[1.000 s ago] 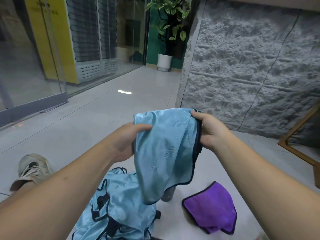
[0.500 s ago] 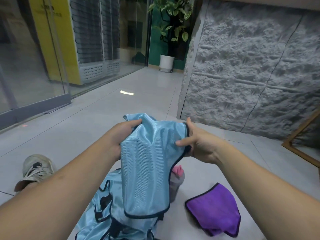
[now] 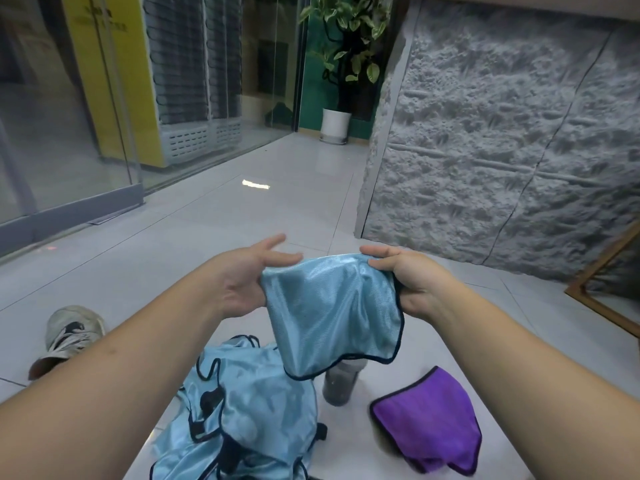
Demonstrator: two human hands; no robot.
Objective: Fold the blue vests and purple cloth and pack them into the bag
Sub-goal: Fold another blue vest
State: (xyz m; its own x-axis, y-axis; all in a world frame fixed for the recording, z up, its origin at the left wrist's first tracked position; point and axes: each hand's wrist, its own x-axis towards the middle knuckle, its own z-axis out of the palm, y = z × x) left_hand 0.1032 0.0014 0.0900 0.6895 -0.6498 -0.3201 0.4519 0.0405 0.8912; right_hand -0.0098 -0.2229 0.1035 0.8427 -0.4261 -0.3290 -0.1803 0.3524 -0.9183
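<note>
While the vest [image 3: 332, 313] hangs folded: align edges first.
Left hand [image 3: 247, 278]: fingers loosely extended (touching cloth).
Right hand [image 3: 412, 282]: pinches the corner.

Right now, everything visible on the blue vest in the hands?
The held blue vest is shiny light-blue mesh-like fabric with dark piping along its edges, folded to a compact hanging panel. The right hand pinches its top right corner; the left hand touches its top left corner, fingers mostly extended. It hangs above a heap of blue vests on the floor.
</note>
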